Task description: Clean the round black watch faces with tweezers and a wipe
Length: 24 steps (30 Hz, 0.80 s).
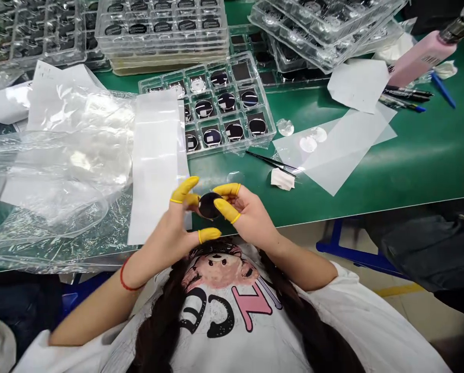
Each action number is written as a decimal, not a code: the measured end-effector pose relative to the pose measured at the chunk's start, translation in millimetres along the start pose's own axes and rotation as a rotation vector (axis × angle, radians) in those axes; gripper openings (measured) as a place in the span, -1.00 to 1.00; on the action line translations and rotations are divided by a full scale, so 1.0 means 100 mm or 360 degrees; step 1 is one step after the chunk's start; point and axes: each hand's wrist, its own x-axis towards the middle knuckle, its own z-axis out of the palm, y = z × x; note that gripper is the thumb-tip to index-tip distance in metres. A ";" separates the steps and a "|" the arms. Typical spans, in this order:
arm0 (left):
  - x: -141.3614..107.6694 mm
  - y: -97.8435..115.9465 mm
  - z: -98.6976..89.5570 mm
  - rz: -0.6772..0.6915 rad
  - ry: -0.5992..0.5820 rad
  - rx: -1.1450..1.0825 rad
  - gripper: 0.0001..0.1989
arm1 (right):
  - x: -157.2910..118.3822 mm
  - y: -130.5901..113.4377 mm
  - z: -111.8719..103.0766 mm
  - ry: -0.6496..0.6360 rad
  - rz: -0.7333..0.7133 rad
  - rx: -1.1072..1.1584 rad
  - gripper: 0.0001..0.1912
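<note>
A dark, glossy round disc (208,205), like a watch glass or lens, is held in front of the chest near the table's edge. My right hand (251,215) pinches it at its right side between thumb and forefinger, both in yellow finger cots. My left hand (173,223) is spread around the disc's left side, thumb below and forefinger raised, also in yellow cots. One of its fingers is at the disc's left edge; whether it touches I cannot tell. Beyond the hands lies a clear compartment tray (269,135) with similar dark discs in its cells.
Black tweezers (273,160) lie by a folded white wipe (282,178) and translucent paper (333,160) with clear round films. At left are plastic bags (61,197) and a white sheet (156,171). Stacked trays (162,44), a pink bottle (422,59) and pens (405,96) stand or lie farther back.
</note>
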 end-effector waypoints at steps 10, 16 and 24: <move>-0.22 -0.13 0.24 -0.0252 0.0193 -0.0278 -0.41 | -0.11 0.10 0.20 0.0316 -0.0988 -0.1145 -0.91; -0.19 -0.18 0.15 -0.0494 0.0245 -0.0540 -0.38 | 0.23 0.03 -0.09 0.0328 -0.0710 -0.1270 -0.87; -0.15 -0.10 0.21 -0.0617 0.0078 -0.0960 -0.40 | 0.17 0.08 -0.73 0.0908 -0.0494 -0.2304 -0.64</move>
